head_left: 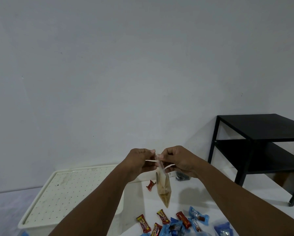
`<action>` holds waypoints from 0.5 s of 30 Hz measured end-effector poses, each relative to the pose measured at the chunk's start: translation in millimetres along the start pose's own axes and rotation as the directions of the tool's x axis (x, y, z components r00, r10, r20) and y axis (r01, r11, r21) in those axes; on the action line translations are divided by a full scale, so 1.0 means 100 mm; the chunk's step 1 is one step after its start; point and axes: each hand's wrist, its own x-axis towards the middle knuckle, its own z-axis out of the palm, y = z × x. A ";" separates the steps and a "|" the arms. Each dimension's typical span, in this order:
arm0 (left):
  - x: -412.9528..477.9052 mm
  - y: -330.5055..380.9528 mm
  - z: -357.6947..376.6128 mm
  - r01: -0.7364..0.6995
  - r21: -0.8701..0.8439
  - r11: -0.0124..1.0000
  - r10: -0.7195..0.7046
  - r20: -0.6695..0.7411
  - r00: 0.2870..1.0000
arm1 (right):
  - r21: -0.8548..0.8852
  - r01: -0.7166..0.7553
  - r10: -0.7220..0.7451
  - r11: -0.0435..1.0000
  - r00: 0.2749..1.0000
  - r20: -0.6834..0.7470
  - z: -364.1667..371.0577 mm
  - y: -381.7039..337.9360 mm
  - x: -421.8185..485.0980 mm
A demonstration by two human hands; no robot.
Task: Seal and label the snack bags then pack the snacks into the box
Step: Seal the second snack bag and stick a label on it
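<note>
Small clear plastic snack bag (163, 188) of tan crumbs hanging between both hands, left hand (139, 163) and right hand (180, 161) each pinching a pale tie end at its neck, wrapped candies (176, 222) at 6 o'clock on white surface (202, 198), perforated cream box lid (71, 193) at 8 o'clock.

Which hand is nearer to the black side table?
The right hand is nearer. It holds the neck of the snack bag, just left of the black side table. The left hand is on the bag's far side, farther from the table.
</note>
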 end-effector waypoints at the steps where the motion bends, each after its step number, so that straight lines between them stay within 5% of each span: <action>1: 0.01 0.00 0.00 -0.011 0.007 1.000 0.011 -0.004 1.000 | 0.006 -0.002 0.002 1.000 1.000 -0.008 0.01 0.00 0.00; 7: 0.02 0.02 0.00 -0.152 0.243 0.958 0.176 -0.078 0.981 | -0.092 0.001 -0.004 0.996 0.999 -0.033 0.01 -0.04 0.02; 15: -0.06 0.08 -0.08 -0.228 0.509 0.830 0.208 0.096 0.973 | -0.120 -0.005 0.010 0.993 0.999 0.041 -0.20 -0.28 0.00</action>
